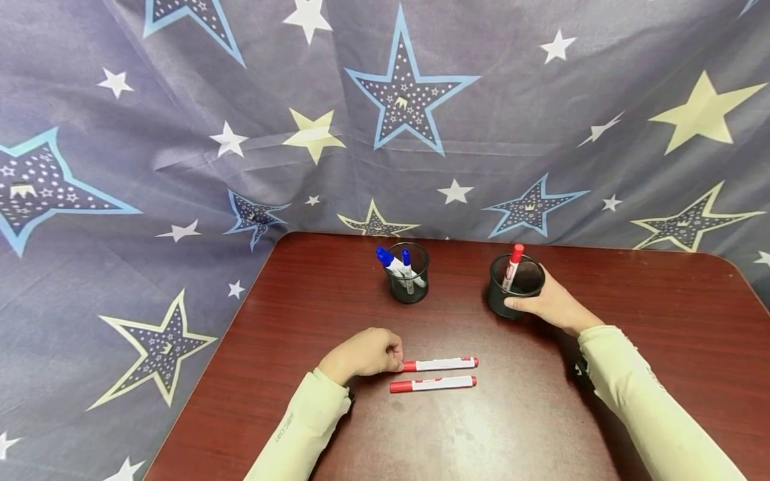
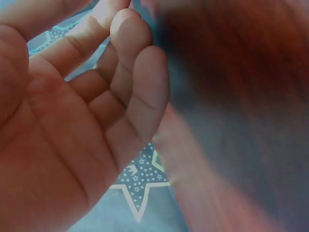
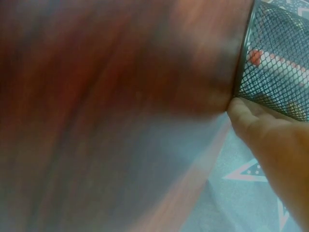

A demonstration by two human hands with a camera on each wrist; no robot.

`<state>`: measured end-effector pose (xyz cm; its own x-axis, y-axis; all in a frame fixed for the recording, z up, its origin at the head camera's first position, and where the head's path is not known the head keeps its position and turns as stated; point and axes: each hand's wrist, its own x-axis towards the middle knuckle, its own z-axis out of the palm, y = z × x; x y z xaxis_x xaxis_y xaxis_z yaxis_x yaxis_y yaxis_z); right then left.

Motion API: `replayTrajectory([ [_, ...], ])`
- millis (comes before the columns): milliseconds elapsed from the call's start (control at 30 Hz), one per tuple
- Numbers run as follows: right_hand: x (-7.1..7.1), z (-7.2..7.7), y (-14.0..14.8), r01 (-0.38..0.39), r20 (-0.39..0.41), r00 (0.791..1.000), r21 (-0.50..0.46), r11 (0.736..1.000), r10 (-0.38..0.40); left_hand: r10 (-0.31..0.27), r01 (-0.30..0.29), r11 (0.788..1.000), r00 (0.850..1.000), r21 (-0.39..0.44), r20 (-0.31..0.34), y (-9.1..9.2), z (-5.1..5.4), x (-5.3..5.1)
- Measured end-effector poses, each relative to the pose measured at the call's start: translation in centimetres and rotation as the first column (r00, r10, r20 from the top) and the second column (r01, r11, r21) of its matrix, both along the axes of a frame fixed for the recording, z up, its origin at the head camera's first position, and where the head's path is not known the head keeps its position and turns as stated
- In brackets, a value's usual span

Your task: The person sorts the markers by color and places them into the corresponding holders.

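Note:
My left hand (image 1: 365,352) is at the capped end of a red marker (image 1: 445,364) lying on the table, its thumb and finger pinching the red cap. In the left wrist view the fingers (image 2: 149,92) of that hand curl inward; the marker is not visible there. A second red marker (image 1: 442,383) lies just nearer, almost parallel. My right hand (image 1: 550,304) grips a black mesh pen cup (image 1: 498,300) from its right side, thumb across the front. One red marker (image 1: 513,266) leans upright inside this cup, visible through the mesh (image 3: 280,92) in the right wrist view.
Another black mesh pen cup (image 1: 399,292) holds several blue-capped markers (image 1: 406,260) at the back middle of the brown table (image 1: 301,294). A star-patterned grey cloth (image 1: 337,180) hangs behind the table and along its left edge.

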<state>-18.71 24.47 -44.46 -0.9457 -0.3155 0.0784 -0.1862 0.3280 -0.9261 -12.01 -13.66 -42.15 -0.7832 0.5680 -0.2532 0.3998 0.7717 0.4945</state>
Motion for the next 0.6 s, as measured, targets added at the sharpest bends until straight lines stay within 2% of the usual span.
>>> replayTrajectory([
  [200,0.0,0.05,-0.02,0.004,0.008,1.0,0.011,1.0,-0.004,0.022,-0.022,1.0,1.0,0.015,-0.014,-0.12,-0.28,0.17],
  [300,0.02,0.09,0.07,0.002,0.019,1.0,0.012,1.0,-0.002,0.051,-0.051,0.999,0.996,0.007,-0.073,-0.06,-0.56,0.13],
  [433,0.02,0.11,0.15,0.008,0.026,1.0,0.028,1.0,-0.008,0.085,-0.092,0.995,0.982,-0.034,-0.168,-0.06,-0.87,0.09],
  [600,-0.07,-0.15,0.06,0.022,0.026,0.999,0.04,0.999,-0.023,0.082,-0.097,0.993,0.978,-0.067,-0.192,-0.15,-0.98,0.25],
])
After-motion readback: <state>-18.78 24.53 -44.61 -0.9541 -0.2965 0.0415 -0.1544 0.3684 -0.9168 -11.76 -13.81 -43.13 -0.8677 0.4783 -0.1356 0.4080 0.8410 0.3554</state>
